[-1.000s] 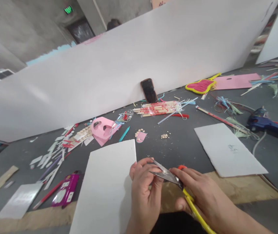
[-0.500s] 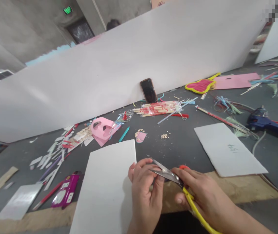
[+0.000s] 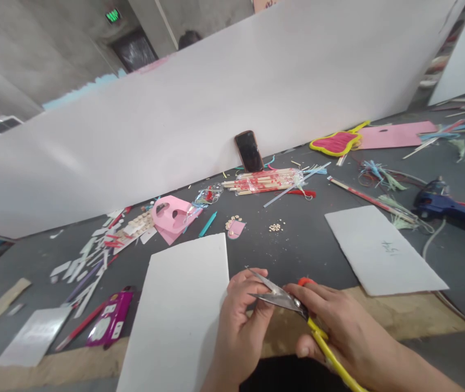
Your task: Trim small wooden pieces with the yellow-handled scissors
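Note:
My right hand [image 3: 342,321] is wrapped round the handles of a pair of scissors [image 3: 275,295], one yellow and one orange. Their blades are parted and point left, in front of my left hand. The fingers of my left hand [image 3: 243,321] are curled in towards the thumb behind the blades; whatever they pinch is hidden or too small to name. A white board [image 3: 179,310] lies on the table to the left of that hand. Beyond the hands are a small pile of pale bits [image 3: 275,226] and a pink scrap [image 3: 236,230] with similar bits.
A phone [image 3: 249,151] leans on the white partition [image 3: 200,120] behind wrapped sticks [image 3: 267,181]. At right lie a board marked 154 [image 3: 383,250] and a blue glue gun [image 3: 440,204]. Pink cut-outs [image 3: 173,215], strips [image 3: 89,261] and a purple packet [image 3: 114,318] lie at left.
My left hand has shifted slightly right and down, its fingers curling in more. The scissors have tipped a little, blades still parted. The things on the table have stayed put.

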Demonstrator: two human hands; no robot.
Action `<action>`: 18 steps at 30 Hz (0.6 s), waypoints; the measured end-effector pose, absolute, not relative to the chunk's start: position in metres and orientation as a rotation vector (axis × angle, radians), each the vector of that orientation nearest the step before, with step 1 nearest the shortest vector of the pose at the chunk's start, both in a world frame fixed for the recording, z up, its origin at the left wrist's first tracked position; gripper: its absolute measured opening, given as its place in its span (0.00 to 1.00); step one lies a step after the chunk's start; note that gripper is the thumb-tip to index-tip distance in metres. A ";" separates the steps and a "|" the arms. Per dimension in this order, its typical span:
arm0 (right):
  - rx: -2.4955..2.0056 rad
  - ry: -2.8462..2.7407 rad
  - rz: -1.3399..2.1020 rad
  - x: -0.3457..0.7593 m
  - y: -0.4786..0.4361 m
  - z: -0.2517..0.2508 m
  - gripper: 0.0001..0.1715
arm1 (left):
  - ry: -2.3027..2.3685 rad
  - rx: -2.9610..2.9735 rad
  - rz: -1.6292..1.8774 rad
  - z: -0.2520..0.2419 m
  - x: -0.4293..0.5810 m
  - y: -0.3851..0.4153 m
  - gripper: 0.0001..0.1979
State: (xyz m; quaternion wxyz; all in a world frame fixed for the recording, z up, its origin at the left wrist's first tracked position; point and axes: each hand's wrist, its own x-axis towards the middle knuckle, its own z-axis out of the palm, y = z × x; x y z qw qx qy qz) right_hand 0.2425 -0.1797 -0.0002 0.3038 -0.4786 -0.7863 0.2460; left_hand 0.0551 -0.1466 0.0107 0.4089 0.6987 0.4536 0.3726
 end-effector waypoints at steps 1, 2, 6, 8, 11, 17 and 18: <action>-1.274 -2.081 0.659 0.243 -0.180 -0.001 0.30 | 1.160 1.742 0.936 0.011 0.056 -0.147 0.09; -1.283 -2.078 0.661 0.243 -0.181 -0.002 0.29 | 1.180 1.736 0.941 0.011 0.057 -0.148 0.09; -1.320 -2.041 0.659 0.241 -0.182 -0.005 0.23 | 1.250 1.831 0.965 0.012 0.061 -0.150 0.10; -1.339 -2.011 0.674 0.240 -0.182 -0.005 0.21 | 1.298 1.906 0.980 0.012 0.062 -0.151 0.07; -1.359 -1.998 0.658 0.240 -0.182 -0.006 0.21 | 1.363 2.019 1.044 0.009 0.062 -0.151 0.04; -1.332 -2.082 0.491 0.240 -0.181 -0.005 0.33 | 1.372 2.221 1.137 0.008 0.059 -0.151 0.06; -1.332 -2.095 0.473 0.240 -0.180 -0.004 0.35 | 1.362 2.229 1.145 0.008 0.059 -0.151 0.06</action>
